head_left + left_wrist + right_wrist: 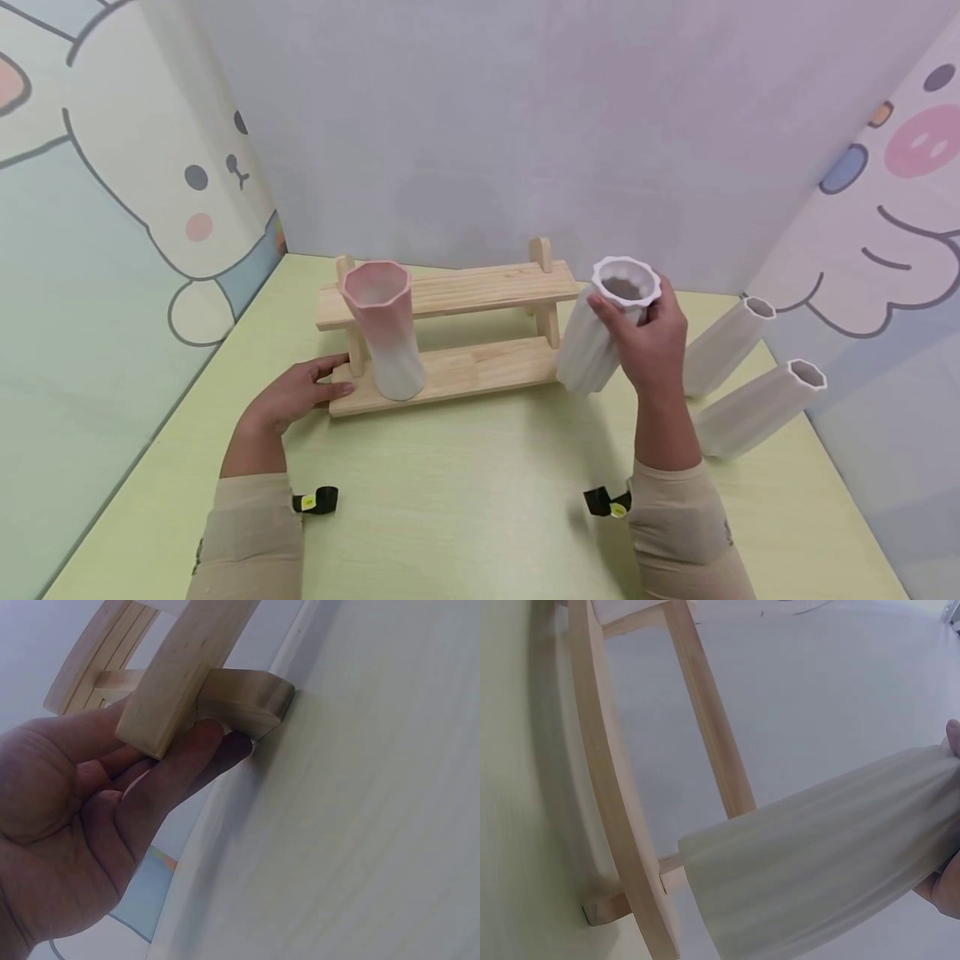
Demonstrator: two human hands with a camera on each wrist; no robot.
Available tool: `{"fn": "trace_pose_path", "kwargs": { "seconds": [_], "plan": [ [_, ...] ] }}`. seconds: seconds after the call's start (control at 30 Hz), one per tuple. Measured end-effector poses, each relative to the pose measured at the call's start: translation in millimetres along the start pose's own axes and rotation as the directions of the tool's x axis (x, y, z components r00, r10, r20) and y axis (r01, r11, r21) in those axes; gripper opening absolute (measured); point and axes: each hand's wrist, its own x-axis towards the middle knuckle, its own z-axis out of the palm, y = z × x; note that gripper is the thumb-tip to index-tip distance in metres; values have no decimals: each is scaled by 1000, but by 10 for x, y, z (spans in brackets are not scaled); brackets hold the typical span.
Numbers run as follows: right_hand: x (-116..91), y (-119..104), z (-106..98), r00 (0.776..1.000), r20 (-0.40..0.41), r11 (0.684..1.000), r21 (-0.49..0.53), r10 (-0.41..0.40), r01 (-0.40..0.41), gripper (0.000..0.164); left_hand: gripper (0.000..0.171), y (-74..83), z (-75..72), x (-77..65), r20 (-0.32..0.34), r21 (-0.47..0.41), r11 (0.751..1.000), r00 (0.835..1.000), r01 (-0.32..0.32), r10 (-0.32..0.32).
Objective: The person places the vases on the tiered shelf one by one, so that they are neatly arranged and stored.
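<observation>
A two-tier wooden shelf (480,367) stands on the table. My left hand (296,396) holds the left end of its lower board; in the left wrist view the fingers (180,761) reach to the foot below it. A pink-and-white vase (393,350) stands upright on that board, near its left end. My right hand (651,342) grips a white ribbed vase (592,346) near its scalloped rim. This vase leans at the shelf's right end, its base near the lower board. In the right wrist view the vase (817,855) covers part of the shelf (611,772).
Two more white vases, one behind (727,346) and one nearer (761,408), stand to the right of my right forearm. The pale yellow table (465,492) meets a plain back wall (480,142) and side walls with cartoon animals.
</observation>
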Motion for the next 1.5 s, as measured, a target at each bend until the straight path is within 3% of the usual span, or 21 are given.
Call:
{"fn": "trace_pose_path", "kwargs": {
  "seconds": [0.53, 0.87, 1.2, 1.5],
  "plan": [
    [-54, -26, 83, 998, 60, 999, 49, 7, -10, 56, 81, -13, -5, 15, 4, -12, 1000, 1000, 8, -8],
    [-72, -25, 120, 997, 70, 999, 29, -22, 20, 58, 81, -6, -8, 8, 10, -22, 1000, 1000, -4, 4],
    [-119, -49, 134, 996, 86, 1000, 2, 16, -16, 59, 80, -34, 20, -2, 10, -30, 1000, 1000, 3, -3],
    [-95, -61, 170, 995, 95, 999, -37, -23, 26, 60, 80, -24, 5, 5, -3, -2, 1000, 1000, -3, 3]
  ]
}}
